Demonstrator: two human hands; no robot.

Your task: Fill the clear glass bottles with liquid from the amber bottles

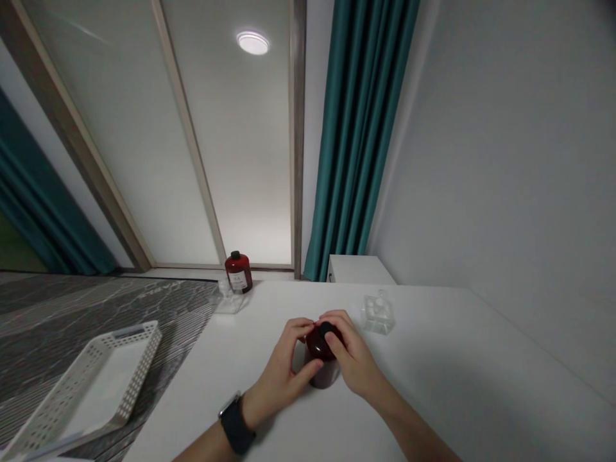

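A dark red bottle [321, 350] with a black cap [326, 328] stands on the white table [231, 385], between my two hands. My left hand [289, 362], with a black watch on its wrist, wraps round the bottle's left side, thumb across the front. At the top, my right hand [353, 356] curls over the shoulder with its thumb against the cap. Its fingertips at the far side are partly hidden. Another red bottle [239, 272] with a black cap and white label sits at the far left edge. Beside it is a clear glass bottle [227, 298].
A second clear glass bottle [378, 313] stands to the right of my hands. A white perforated basket [137, 378] lies lower left, beyond the table edge. Behind the table are a white cabinet [360, 269], a teal curtain [366, 128] and frosted sliding doors [245, 160].
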